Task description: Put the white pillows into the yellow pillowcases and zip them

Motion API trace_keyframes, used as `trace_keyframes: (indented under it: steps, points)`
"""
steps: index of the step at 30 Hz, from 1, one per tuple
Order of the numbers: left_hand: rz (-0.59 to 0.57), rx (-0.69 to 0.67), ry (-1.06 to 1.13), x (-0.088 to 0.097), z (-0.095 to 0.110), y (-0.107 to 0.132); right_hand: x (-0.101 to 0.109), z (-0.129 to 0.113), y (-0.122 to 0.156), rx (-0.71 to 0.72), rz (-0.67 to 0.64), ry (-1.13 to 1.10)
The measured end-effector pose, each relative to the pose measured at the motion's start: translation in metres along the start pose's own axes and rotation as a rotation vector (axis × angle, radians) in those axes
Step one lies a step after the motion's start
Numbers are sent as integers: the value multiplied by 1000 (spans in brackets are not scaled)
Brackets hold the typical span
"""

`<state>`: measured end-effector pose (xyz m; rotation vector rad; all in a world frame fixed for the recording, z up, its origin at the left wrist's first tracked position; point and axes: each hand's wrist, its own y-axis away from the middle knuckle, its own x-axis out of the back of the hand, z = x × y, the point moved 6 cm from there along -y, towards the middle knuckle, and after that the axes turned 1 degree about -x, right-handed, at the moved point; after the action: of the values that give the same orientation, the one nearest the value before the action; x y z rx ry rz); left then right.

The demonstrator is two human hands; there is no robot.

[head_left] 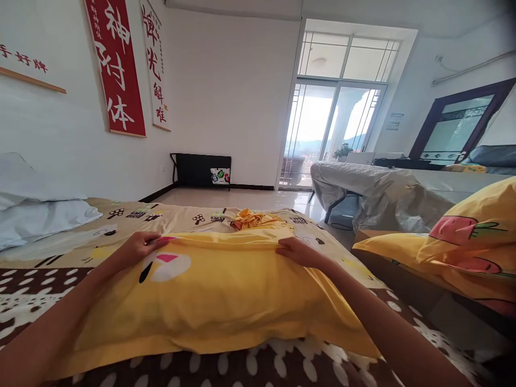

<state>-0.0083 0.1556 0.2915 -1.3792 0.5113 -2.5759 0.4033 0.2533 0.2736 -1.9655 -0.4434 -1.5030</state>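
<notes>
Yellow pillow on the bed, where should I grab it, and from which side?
Probably the far long edge of the yellow pillow, from above, where the left hand and right hand rest wide apart. It lies flat across the bed, soft and wide; one grip would let it sag.

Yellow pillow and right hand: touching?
Touching. Head view: the right hand lies on the far edge of the yellow pillow, no gap visible.
</notes>
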Motion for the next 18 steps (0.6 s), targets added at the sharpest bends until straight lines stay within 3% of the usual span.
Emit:
trace_keyframes:
  steps: [3, 5, 8, 10, 14, 18]
  points:
    - [192, 94, 151, 4, 4, -13, 16, 4, -6, -55, 102, 34]
    - [206, 93, 117, -7, 3, -19, 18, 7, -10, -99, 142, 71]
    - [28, -8, -111, -34, -2, -21, 7, 9, -17, -165, 137, 143]
    - [-41, -18, -252, -41, -12, -15, -4, 9, -21, -187, 94, 184]
    - [-78, 24, -373, -32, -30, -4, -8, 11, -24, -168, -29, 221]
    - [-253, -50, -423, -28, -26, -12, 10, 13, -24, -113, -178, 279]
